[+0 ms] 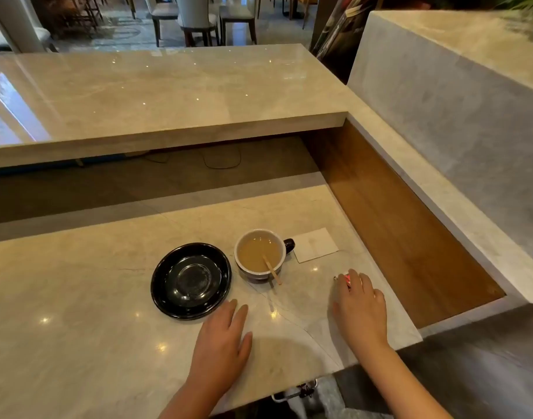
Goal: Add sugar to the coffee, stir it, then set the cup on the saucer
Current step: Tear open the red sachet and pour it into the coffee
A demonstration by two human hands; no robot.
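A cup of light brown coffee [260,252] stands on the marble counter, white inside and dark outside, its handle pointing right. A wooden stir stick [271,269] leans in it over the near rim. Left of the cup lies an empty black saucer [191,281], apart from it. My left hand [221,343] rests flat on the counter just in front of the saucer, holding nothing. To the right of the cup, my right hand [360,300] lies over a small red and white sugar packet [345,279], fingertips on it.
A white napkin [315,244] lies right of the cup's handle. A raised marble ledge [168,101] runs behind the counter, and a wood-lined recess [395,225] drops away on the right. The counter's near edge [289,385] is close to my arms.
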